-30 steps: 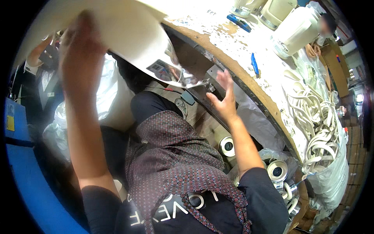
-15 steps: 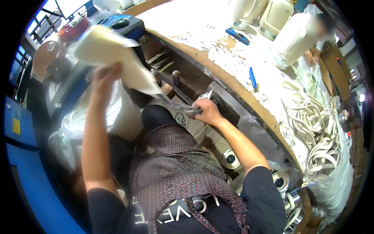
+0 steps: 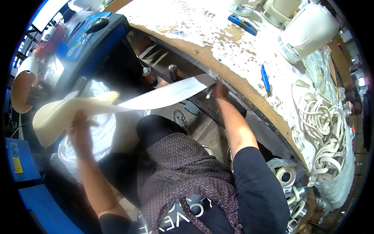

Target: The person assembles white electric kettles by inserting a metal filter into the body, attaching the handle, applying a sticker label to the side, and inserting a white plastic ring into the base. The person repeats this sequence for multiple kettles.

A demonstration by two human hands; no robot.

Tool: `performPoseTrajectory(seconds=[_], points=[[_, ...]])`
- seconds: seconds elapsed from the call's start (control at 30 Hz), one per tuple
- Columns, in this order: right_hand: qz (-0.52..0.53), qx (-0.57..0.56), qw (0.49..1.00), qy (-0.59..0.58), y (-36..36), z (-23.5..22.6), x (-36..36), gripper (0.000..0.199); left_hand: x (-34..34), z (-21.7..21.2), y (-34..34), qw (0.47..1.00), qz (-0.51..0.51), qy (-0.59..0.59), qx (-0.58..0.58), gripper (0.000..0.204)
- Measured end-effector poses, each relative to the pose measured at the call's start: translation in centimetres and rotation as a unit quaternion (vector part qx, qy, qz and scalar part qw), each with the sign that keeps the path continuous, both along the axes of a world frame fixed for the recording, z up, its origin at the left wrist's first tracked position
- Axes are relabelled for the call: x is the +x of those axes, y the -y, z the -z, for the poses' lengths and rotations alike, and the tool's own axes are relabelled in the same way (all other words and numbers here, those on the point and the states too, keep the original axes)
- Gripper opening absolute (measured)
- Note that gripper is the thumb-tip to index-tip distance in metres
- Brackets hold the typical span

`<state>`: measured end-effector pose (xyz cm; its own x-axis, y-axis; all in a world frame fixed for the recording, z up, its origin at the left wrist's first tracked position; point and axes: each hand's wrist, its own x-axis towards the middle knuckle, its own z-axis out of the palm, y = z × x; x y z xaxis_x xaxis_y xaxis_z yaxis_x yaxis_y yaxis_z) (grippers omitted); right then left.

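cream curling strip point(image 3: 163, 96) spans mid-air between left hand point(image 3: 81, 129) and right hand point(image 3: 220, 92), beside the worktop point(image 3: 202, 31). left grip meets the broad curl, right grip the narrow end; both blurred, closure cannot be told. progress judged partial: strip extended, not yet set down.

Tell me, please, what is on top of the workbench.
The workbench holds two blue tools, cream containers and, at right, tangled cream strips; whatever lies beneath the strips is covered.

White lettering point(image 3: 175, 219) on black shirt point(image 3: 257, 191), yellow label point(image 3: 17, 165) on blue cabinet point(image 3: 29, 167)
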<state>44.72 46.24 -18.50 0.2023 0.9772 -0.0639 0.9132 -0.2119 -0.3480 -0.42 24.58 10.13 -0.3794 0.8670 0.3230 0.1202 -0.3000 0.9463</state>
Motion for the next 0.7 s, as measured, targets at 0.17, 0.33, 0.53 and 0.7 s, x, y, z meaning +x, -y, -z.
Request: performPoseTrajectory(seconds=[0.17,0.33,0.53,0.7], points=[[0.175,0.108,0.978,-0.017,6.5,3.3,14.0,0.043,12.5,5.0,-4.4,0.946,0.287,0.153,0.008,0.027],[0.241,0.004,0.97,-0.022,21.6,2.8,16.8,0.041,19.2,11.1,-1.5,0.885,0.426,0.118,-0.145,0.023],[-0.125,-0.22,0.962,-0.106,38.4,3.4,13.1,0.035,19.4,3.0,-2.6,0.81,0.533,0.246,-0.006,0.042],[0.054,0.03,0.969,-0.241,26.0,-0.9,13.9,0.03,12.7,-1.6,-1.0,0.807,0.474,0.313,0.159,0.02]])
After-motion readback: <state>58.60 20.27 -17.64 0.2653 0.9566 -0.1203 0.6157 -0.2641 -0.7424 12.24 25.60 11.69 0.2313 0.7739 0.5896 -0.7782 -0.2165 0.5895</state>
